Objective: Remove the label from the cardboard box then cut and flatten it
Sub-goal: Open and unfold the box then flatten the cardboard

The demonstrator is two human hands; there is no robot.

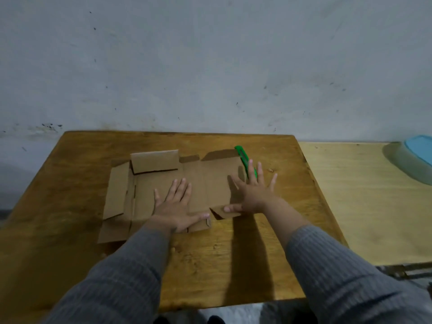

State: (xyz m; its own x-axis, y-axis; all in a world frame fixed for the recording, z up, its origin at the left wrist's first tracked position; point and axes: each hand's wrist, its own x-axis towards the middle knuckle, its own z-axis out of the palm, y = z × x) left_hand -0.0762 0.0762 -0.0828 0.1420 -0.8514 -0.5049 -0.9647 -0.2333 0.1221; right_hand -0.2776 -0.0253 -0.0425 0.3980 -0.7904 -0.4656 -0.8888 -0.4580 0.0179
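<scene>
Surroundings: grey scuffed wall behind a wooden bench (233,265); a paler surface adjoins on the right and carries a blue-rimmed basin (413,160) at the frame edge.
Cardboard box (187,181): cut open and spread across the middle of the bench, inner face up. No label is visible on the exposed side.
Raised flap (154,161): one far panel stands up and is not yet pressed down; a near flap by the right thumb is also lifted.
Left hand (175,204): grip released, palm and spread fingers flat on the centre panel.
Right hand (253,195): grip released, fingers splayed on the right panel, fingertips over the green cutter (242,157) without closing on it.
Handling: judged light, thin and stiff along panels, bending readily at creases; likely to spring back and slide on smooth wood. Press on panels beside a crease; take flaps by their free edges.
Edges: sheet lies well inside all bench edges.
Open room: bare wood to the left and near side; the cutter crowds the right margin.
</scene>
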